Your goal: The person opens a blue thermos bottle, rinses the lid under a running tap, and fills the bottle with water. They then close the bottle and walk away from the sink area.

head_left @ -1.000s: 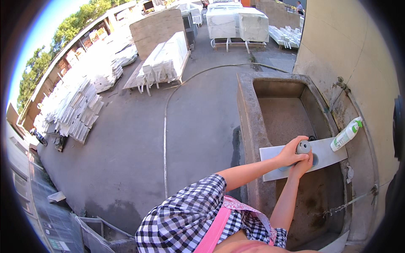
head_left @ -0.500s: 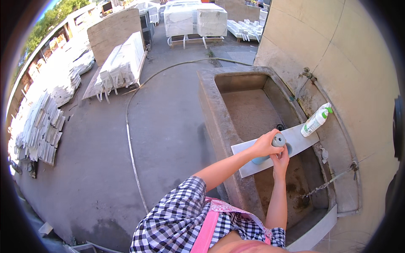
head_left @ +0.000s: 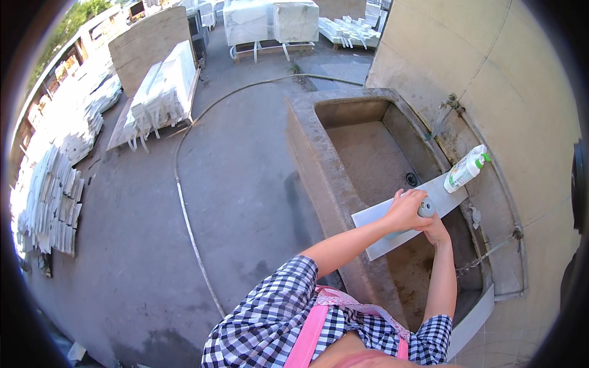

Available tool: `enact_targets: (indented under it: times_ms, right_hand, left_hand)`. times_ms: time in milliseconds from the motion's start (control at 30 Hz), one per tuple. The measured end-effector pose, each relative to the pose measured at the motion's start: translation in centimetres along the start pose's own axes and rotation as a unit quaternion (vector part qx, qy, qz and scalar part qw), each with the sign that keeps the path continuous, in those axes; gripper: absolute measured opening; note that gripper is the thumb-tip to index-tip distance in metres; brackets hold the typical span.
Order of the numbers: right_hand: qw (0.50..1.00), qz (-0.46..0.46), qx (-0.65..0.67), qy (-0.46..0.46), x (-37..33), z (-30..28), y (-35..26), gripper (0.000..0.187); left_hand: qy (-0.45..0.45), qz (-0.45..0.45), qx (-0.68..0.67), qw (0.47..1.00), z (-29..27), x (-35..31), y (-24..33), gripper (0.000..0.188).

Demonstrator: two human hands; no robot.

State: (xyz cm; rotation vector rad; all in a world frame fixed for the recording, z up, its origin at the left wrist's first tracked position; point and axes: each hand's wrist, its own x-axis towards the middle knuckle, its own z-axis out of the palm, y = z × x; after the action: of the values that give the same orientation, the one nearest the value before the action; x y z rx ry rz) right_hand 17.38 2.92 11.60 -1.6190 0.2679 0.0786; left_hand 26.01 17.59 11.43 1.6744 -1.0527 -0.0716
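board [head_left: 374, 219] across sink [head_left: 305, 109], pump bottle [head_left: 463, 173] on board's right end, hose [head_left: 183, 208] left of sink

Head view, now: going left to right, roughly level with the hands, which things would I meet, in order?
Stack of pale slabs → hose → left hand → grey cylinder → white bottle with a green top.

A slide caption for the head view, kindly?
Left hand and right hand meet around a grey cylinder at an outdoor sink.
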Motion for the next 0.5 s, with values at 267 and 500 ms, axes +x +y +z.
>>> enact_targets:
  times_ms: [267, 500]
  right_hand:
    - [0.995, -0.078, 0.018, 0.060, -0.3, 1.2, 1.1, 0.071]
    - [0.991, -0.103, -0.003, 0.082, -0.1, 1.2, 2.4, 0.077]
  left_hand:
    - [0.062, 0.061, 0.032, 0.996, 0.7, 1.2, 0.0, 0.049]
    - [0.159, 0.064, 0.138, 0.975, 1.5, 1.0, 1.4, 0.049]
